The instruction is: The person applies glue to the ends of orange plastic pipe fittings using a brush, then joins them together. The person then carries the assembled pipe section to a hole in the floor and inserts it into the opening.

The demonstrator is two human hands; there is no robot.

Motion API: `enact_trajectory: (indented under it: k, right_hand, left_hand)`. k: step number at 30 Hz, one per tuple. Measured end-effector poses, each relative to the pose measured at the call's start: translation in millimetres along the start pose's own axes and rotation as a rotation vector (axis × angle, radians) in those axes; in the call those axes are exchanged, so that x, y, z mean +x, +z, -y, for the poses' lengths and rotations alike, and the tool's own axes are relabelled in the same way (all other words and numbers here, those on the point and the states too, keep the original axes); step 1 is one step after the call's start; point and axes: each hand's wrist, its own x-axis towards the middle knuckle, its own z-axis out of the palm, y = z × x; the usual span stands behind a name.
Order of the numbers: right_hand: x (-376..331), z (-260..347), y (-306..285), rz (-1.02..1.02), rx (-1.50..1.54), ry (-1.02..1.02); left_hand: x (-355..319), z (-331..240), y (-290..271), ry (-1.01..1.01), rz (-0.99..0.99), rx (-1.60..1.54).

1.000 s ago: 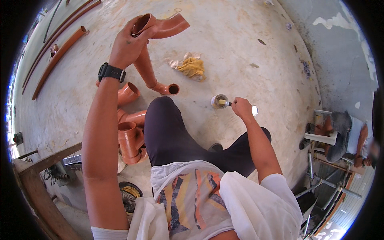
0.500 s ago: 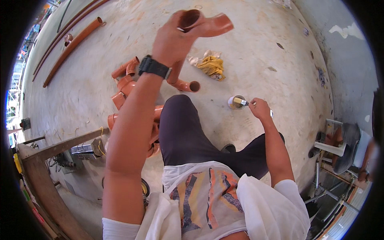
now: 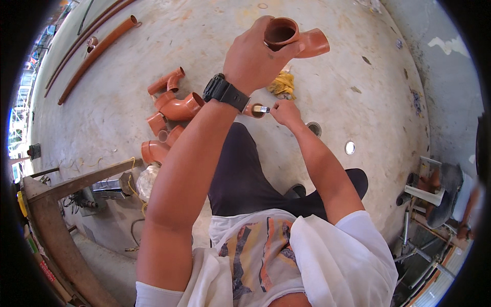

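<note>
My left hand (image 3: 261, 51), with a black watch at its wrist, grips an orange-brown pipe fitting (image 3: 312, 43) that has a round open socket and a side branch. Below the watch shows the open mouth of a pipe elbow (image 3: 248, 109), which looks like the lower end of the same piece; my wrist hides the part between. Pinched in my right hand (image 3: 286, 111) is a small paintbrush (image 3: 262, 109), its bristles at that elbow's mouth. Whether they touch the wall I cannot tell. An open tin (image 3: 317, 129) stands behind my right forearm, partly covered.
Several loose orange-brown pipe fittings (image 3: 176, 108) lie on the floor to the left. Long pipes (image 3: 97, 56) rest at the far left. A yellow cloth (image 3: 281, 84) lies ahead, a round lid (image 3: 350, 148) to the right. A wooden frame (image 3: 82, 181) stands near left.
My right hand has carried the brush leftward from the tin to the elbow's mouth. My left hand has shifted right with the fitting and turned its socket more toward me.
</note>
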Motion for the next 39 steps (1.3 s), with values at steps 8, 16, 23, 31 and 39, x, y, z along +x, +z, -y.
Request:
enact_trajectory:
  k: [8, 16, 23, 31, 39]
  right_hand:
    - [4.6, -7.8, 12.0, -0.043, 0.125, -0.021]
    - [28.0, -0.8, -13.3, 0.203, -0.176, -0.508]
    - [41.4, 42.7, -34.7, 0.198, -0.659, -0.731]
    - [44.7, 58.3, -30.9, 0.177, -0.615, -0.611]
    - [43.0, 75.6, -24.9, 0.242, -0.799, -0.712]
  left_hand:
    - [2.4, 19.8, -10.8, 0.038, -0.075, 0.010]
    - [4.1, 15.4, -13.8, 0.085, -0.044, -0.059]
    - [11.0, 5.1, -17.4, 0.037, -0.059, -0.059]
    - [13.9, 14.3, -23.2, 0.023, -0.077, -0.028]
    - [16.9, 19.5, -16.4, 0.043, -0.066, -0.160]
